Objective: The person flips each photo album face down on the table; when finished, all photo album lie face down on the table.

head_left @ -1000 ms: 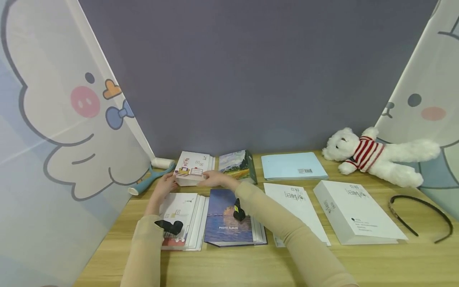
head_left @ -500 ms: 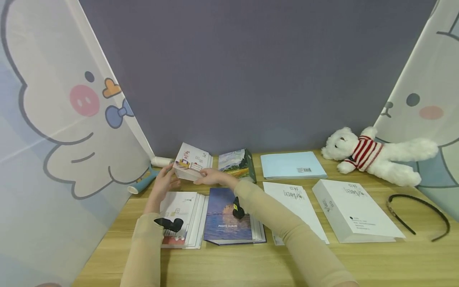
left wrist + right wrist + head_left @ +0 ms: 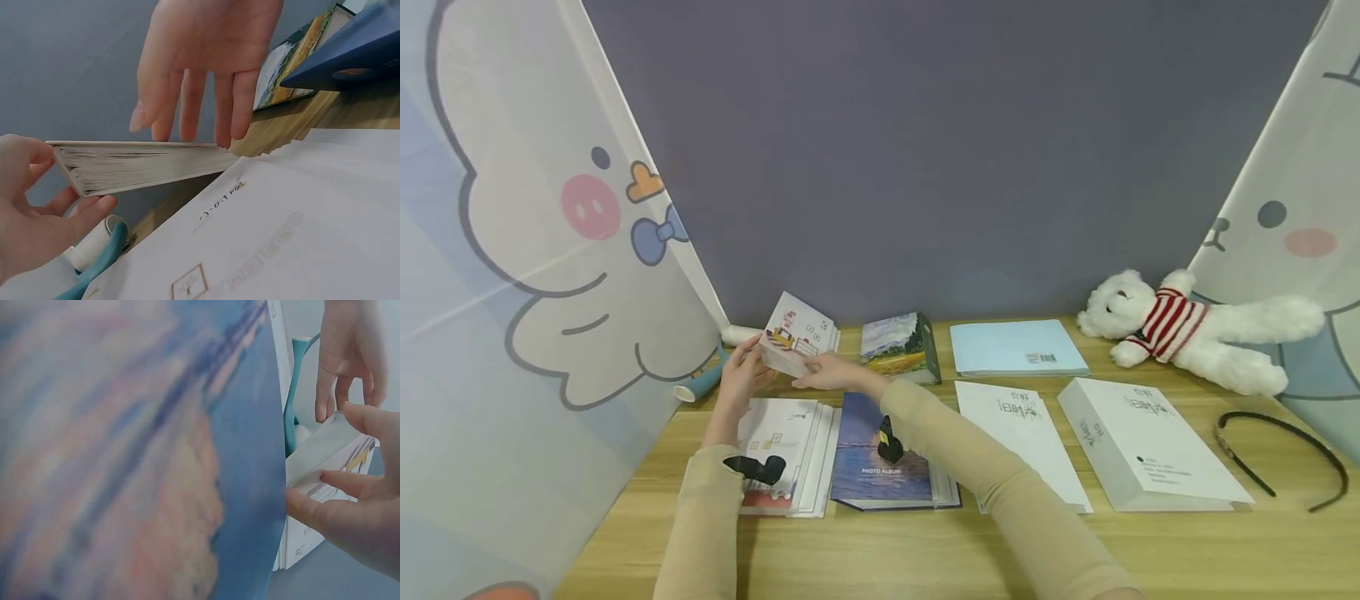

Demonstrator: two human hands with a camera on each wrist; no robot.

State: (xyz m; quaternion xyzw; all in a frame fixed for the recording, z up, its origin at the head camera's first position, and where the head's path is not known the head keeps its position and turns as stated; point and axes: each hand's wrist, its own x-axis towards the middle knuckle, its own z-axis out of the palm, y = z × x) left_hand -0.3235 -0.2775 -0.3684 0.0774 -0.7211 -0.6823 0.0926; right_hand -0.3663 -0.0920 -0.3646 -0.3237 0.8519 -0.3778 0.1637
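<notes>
Left of centre in the head view, the left hand (image 3: 739,379) grips the small white album (image 3: 795,336) by its edge while the right hand (image 3: 826,373) pinches its near side, holding it tilted above the table (image 3: 880,550); setting it down squarely likely comes next.

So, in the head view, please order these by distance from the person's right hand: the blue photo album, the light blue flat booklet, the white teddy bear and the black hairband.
From the right hand:
1. Blue photo album, just below the hand, toward the person.
2. Light blue flat booklet, to the right at the back.
3. White teddy bear, far right by the wall.
4. Black hairband, at the far right edge.
</notes>
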